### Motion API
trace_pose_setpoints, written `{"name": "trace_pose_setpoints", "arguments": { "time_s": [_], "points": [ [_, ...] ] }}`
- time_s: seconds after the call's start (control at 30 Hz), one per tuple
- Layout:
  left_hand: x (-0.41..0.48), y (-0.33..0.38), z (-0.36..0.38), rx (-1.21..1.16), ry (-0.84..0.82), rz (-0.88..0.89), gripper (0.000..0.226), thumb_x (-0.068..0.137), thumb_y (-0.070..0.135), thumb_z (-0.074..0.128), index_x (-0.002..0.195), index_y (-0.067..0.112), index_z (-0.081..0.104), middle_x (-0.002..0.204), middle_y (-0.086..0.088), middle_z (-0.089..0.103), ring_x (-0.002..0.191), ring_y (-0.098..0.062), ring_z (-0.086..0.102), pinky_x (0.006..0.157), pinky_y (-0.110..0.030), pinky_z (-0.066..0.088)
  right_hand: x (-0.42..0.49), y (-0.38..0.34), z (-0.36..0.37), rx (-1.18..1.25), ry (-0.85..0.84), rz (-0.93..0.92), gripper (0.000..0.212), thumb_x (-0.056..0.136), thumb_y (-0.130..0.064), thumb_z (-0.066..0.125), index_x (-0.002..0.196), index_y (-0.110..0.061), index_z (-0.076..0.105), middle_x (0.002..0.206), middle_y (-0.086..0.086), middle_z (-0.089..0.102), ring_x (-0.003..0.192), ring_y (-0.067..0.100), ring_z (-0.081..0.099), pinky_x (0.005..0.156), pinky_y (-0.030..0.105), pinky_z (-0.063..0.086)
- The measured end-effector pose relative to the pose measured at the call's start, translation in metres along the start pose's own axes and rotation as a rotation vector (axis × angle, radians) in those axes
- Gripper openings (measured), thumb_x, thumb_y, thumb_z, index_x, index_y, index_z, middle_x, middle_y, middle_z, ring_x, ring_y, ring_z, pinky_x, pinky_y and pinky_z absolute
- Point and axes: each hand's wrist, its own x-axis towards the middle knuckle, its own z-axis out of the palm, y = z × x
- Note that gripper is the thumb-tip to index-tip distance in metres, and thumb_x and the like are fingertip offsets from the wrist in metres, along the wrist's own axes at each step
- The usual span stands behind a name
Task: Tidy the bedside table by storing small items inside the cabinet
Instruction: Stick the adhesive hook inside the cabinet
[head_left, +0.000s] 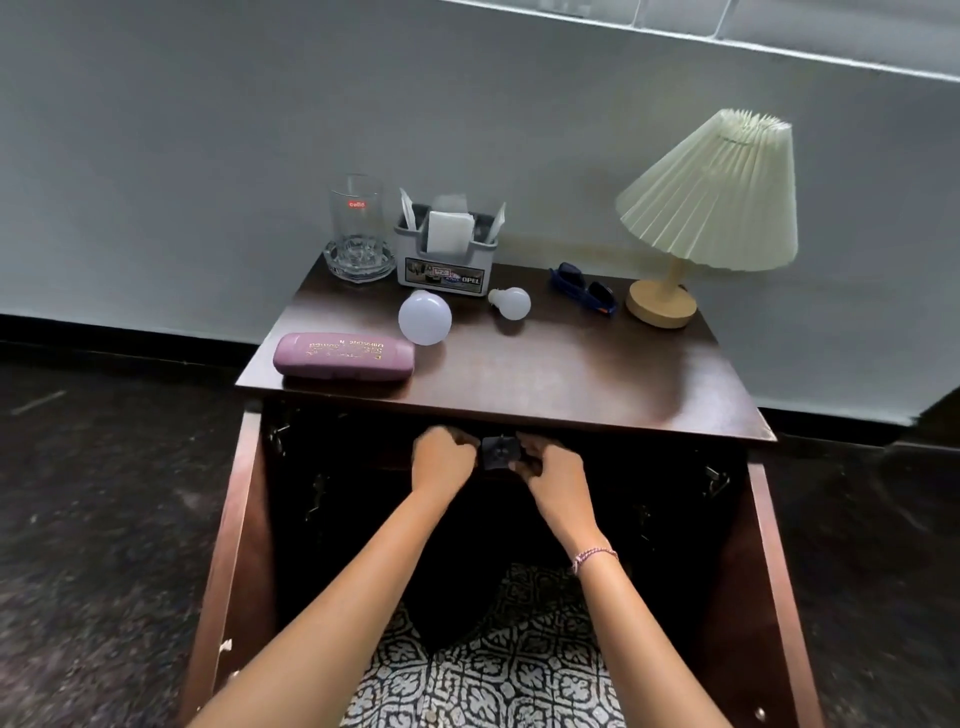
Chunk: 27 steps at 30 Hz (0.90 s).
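Left hand (444, 460): fingers curled, gripping the left edge of a small black item (496, 453).
Right hand (550, 475): fingers curled, pinching the item's right edge; bracelet (595, 557) on the wrist.
Black item: square with a round centre, held between both hands in the cabinet (236, 545) opening, just under the counter (571, 374) front edge, well in front of the caddy (444, 265). What it is cannot be told.
Cabinet: both doors swung open, inside dark.
Caddy: grey, at the back of the counter, holding white paper.
Glass (357, 218): just left of the caddy, standing in a glass ashtray (358, 262).
Large bulb (425, 317): lying just in front of the caddy.
Small bulb (511, 303): front right of the caddy.
Case (344, 356): purple, closed, front left of the caddy, near the counter edge.
Sunglasses (584, 288): blue, right of the caddy.
Lamp (711, 197): pleated shade, wooden base, far right of the caddy.
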Motion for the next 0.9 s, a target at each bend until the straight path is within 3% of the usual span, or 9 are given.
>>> {"name": "trace_pose_setpoints", "arguments": {
  "time_s": [0.1, 0.17, 0.23, 0.33, 0.43, 0.5, 0.67, 0.77, 0.9],
  "points": [
    [-0.014, 0.017, -0.008, 0.092, 0.011, 0.078, 0.020, 0.078, 0.013, 0.056, 0.085, 0.006, 0.073, 0.084, -0.014, 0.073, 0.084, -0.027, 0.068, 0.080, -0.034, 0.055, -0.007, -0.013, -0.009, 0.001, 0.027, -0.061, 0.036, 0.082, -0.012, 0.068, 0.117, -0.011, 0.064, 0.114, 0.005, 0.068, 0.106, 0.016, 0.063, 0.097, 0.028, 0.049],
    [-0.022, 0.026, -0.012, 0.128, 0.013, 0.128, 0.019, 0.080, 0.016, 0.056, 0.079, 0.006, 0.072, 0.081, -0.013, 0.073, 0.081, -0.026, 0.068, 0.078, -0.032, 0.055, -0.011, -0.020, -0.015, 0.005, 0.060, -0.101, 0.033, 0.083, -0.014, 0.069, 0.115, -0.013, 0.065, 0.110, 0.001, 0.069, 0.100, 0.009, 0.063, 0.090, 0.016, 0.047],
    [-0.030, 0.033, -0.015, 0.114, -0.012, 0.160, 0.020, 0.081, 0.016, 0.055, 0.076, 0.007, 0.073, 0.078, -0.011, 0.073, 0.080, -0.025, 0.069, 0.079, -0.036, 0.056, -0.017, -0.028, -0.021, 0.044, 0.084, -0.116, 0.031, 0.083, -0.014, 0.069, 0.113, -0.014, 0.066, 0.107, -0.003, 0.070, 0.093, 0.000, 0.061, 0.082, 0.001, 0.040],
    [-0.038, 0.041, -0.018, 0.002, -0.057, 0.149, 0.020, 0.080, 0.016, 0.055, 0.074, 0.012, 0.075, 0.075, -0.009, 0.074, 0.076, -0.022, 0.071, 0.081, -0.039, 0.057, -0.021, -0.038, -0.028, 0.135, 0.120, -0.125, 0.023, 0.083, -0.014, 0.069, 0.105, -0.017, 0.070, 0.096, -0.003, 0.073, 0.080, -0.008, 0.061, 0.074, -0.004, 0.040],
    [-0.043, 0.053, -0.021, -0.112, -0.079, 0.153, 0.024, 0.080, 0.014, 0.055, 0.064, 0.019, 0.071, 0.068, -0.004, 0.073, 0.067, -0.016, 0.071, 0.080, -0.040, 0.058, -0.020, -0.047, -0.037, 0.215, 0.165, -0.125, 0.015, 0.085, -0.017, 0.067, 0.099, -0.020, 0.073, 0.088, -0.006, 0.074, 0.075, -0.011, 0.062, 0.070, -0.003, 0.041],
    [-0.043, 0.064, -0.023, -0.143, -0.076, 0.186, 0.024, 0.081, 0.016, 0.054, 0.065, 0.020, 0.071, 0.071, -0.006, 0.074, 0.073, -0.020, 0.072, 0.082, -0.042, 0.057, -0.014, -0.053, -0.044, 0.264, 0.193, -0.123, 0.014, 0.087, -0.021, 0.064, 0.098, -0.023, 0.073, 0.086, -0.006, 0.074, 0.076, -0.008, 0.064, 0.071, 0.001, 0.044],
    [-0.033, 0.101, -0.025, -0.103, 0.061, 0.295, 0.022, 0.084, 0.018, 0.053, 0.088, 0.011, 0.074, 0.088, -0.009, 0.075, 0.090, -0.024, 0.068, 0.089, -0.036, 0.053, 0.017, -0.068, -0.058, 0.411, 0.229, -0.075, 0.014, 0.091, -0.021, 0.058, 0.097, -0.022, 0.071, 0.082, -0.001, 0.072, 0.081, 0.010, 0.069, 0.083, 0.033, 0.057],
    [-0.018, 0.121, -0.025, -0.069, 0.080, 0.322, 0.028, 0.088, 0.017, 0.053, 0.111, 0.010, 0.067, 0.112, -0.007, 0.070, 0.106, -0.019, 0.062, 0.093, -0.025, 0.044, 0.040, -0.077, -0.062, 0.450, 0.248, -0.059, 0.013, 0.090, -0.019, 0.060, 0.097, -0.023, 0.070, 0.088, -0.001, 0.072, 0.085, 0.012, 0.068, 0.086, 0.035, 0.057],
    [0.013, 0.147, -0.022, -0.034, 0.048, 0.297, 0.036, 0.088, 0.016, 0.052, 0.123, 0.009, 0.058, 0.124, -0.009, 0.062, 0.116, -0.024, 0.055, 0.097, -0.029, 0.041, 0.073, -0.090, -0.062, 0.381, 0.260, -0.062, 0.021, 0.089, -0.016, 0.060, 0.108, -0.014, 0.068, 0.105, 0.003, 0.070, 0.094, 0.014, 0.065, 0.091, 0.030, 0.052]
  ]
}}
